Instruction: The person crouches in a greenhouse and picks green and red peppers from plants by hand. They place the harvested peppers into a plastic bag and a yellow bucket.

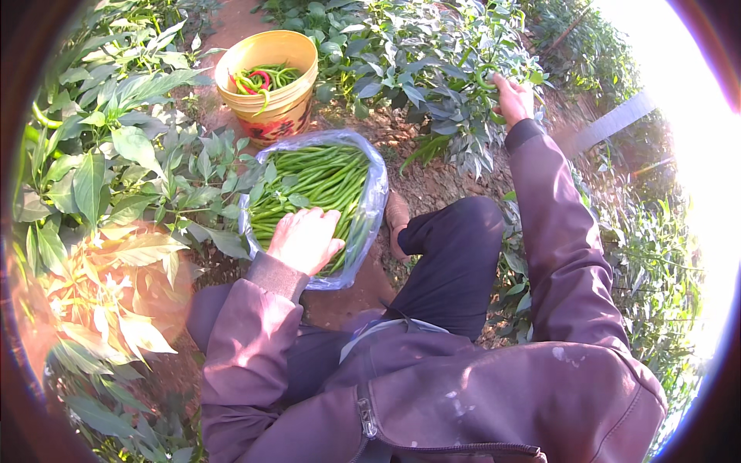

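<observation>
My left hand [304,240] lies palm down on a heap of long green chili peppers [324,179]. Its thumb points out to the right; the fingertips dip toward the peppers, and what lies under the palm is hidden. A clear plastic bag [379,185] surrounds the heap, its edge turned outward. Far out to the right, my right hand [514,101] reaches into a leafy chili plant [428,69]. Between its thumb and fingers it pinches a curled green chili pepper [481,78] among the leaves.
Beyond the bag stands a yellow plastic bucket [266,110], partly filled with green and red chili peppers [260,81]. Pepper plants [133,144] crowd in from the left. A shoe [397,211] rests on the soil right of the bag. Strong glare whitens the right edge.
</observation>
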The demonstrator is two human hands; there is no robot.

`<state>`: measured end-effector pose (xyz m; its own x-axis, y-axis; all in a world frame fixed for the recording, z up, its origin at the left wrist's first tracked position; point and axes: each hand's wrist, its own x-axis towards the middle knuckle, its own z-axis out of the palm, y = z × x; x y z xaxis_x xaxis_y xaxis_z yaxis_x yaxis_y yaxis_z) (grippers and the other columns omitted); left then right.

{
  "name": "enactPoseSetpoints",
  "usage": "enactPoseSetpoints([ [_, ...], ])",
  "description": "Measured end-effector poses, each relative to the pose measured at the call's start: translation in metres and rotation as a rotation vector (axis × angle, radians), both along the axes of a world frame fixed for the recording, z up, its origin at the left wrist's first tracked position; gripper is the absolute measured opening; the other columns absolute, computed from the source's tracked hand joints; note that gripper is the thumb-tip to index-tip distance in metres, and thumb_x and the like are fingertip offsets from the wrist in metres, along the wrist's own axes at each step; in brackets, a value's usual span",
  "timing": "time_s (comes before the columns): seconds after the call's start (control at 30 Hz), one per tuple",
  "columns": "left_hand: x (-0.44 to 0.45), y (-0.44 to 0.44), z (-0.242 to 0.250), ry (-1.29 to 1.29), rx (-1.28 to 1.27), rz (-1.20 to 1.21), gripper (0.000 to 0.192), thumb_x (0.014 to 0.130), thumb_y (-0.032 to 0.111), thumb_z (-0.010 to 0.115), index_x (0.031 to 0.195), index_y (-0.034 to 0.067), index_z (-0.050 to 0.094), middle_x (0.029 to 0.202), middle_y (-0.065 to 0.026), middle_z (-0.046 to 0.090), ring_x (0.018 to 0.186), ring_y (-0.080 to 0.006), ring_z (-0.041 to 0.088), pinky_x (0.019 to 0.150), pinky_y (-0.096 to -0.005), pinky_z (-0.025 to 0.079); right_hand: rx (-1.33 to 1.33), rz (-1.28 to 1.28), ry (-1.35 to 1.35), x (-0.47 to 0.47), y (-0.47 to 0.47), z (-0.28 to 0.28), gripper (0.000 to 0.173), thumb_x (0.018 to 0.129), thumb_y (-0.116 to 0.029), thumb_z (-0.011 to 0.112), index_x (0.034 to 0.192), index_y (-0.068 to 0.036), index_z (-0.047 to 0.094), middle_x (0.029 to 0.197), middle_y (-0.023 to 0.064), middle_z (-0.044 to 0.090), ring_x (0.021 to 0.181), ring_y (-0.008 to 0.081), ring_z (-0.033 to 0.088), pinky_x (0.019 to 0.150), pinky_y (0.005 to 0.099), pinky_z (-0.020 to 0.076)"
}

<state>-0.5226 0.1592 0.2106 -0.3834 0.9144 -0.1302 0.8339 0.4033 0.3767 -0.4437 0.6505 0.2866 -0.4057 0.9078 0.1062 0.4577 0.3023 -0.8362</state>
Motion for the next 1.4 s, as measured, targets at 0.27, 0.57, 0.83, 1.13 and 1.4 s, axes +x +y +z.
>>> enactPoseSetpoints([
  [0.27, 0.001, -0.001, 0.0, 0.012, 0.006, 0.0, 0.051, 0.094, 0.035, 0.074, 0.135, 0.006, 0.065, 0.117, -0.0177, 0.072, 0.113, -0.0369, 0.07, 0.101, -0.049, 0.055, -0.048, 0.081, 0.457, -0.004, -0.018, 0.023, 0.024, 0.097, -0.027, 0.072, 0.089, -0.005, 0.079, 0.07, -0.0019, 0.056, 0.065, 0.0074, 0.054, 0.055, 0.0268, 0.0466],
  [0.57, 0.002, -0.003, 0.0, 0.01, -0.024, 0.013, 0.052, 0.094, 0.037, 0.074, 0.137, 0.007, 0.064, 0.119, -0.0175, 0.071, 0.112, -0.0374, 0.07, 0.099, -0.0497, 0.055, 0.049, 0.012, -0.051, 0.047, 0.037, -0.065, 0.039, 0.087, -0.037, 0.07, 0.095, 0.0, 0.081, 0.071, 0.0089, 0.069, 0.072, 0.0168, 0.063, 0.069, 0.0342, 0.0494],
  [0.83, 0.001, 0.0, 0.004, 0.013, -0.052, 0.017, 0.052, 0.094, 0.037, 0.074, 0.136, 0.008, 0.063, 0.118, -0.017, 0.071, 0.112, -0.0371, 0.07, 0.098, -0.0495, 0.056, 0.089, 0.261, -0.348, 0.045, 0.055, -0.085, 0.041, 0.092, -0.036, 0.077, 0.107, 0.001, 0.079, 0.09, 0.0139, 0.076, 0.082, 0.0214, 0.07, 0.078, 0.0379, 0.055],
  [1.13, 0.0, 0.003, -0.002, 0.003, -0.002, 0.049, 0.037, 0.092, 0.037, 0.076, 0.114, 0.009, 0.064, 0.108, -0.0142, 0.07, 0.109, -0.0345, 0.069, 0.096, -0.0502, 0.054, -0.216, 0.156, 0.349, 0.047, 0.039, -0.08, 0.042, 0.104, -0.021, 0.072, 0.138, 0.003, 0.066, 0.125, 0.0103, 0.073, 0.108, 0.0167, 0.067, 0.093, 0.0312, 0.0531],
  [1.4, 0.006, -0.007, -0.001, 0.149, 0.01, -0.01, 0.042, 0.09, 0.04, 0.077, 0.118, 0.011, 0.064, 0.104, -0.0087, 0.068, 0.105, -0.0279, 0.07, 0.093, -0.0449, 0.054, -0.355, 0.164, 0.903, 0.07, -0.095, -0.018, 0.033, 0.112, -0.016, 0.06, 0.143, -0.005, 0.059, 0.112, 0.0032, 0.067, 0.085, 0.01, 0.062, 0.078, 0.029, 0.0548],
])
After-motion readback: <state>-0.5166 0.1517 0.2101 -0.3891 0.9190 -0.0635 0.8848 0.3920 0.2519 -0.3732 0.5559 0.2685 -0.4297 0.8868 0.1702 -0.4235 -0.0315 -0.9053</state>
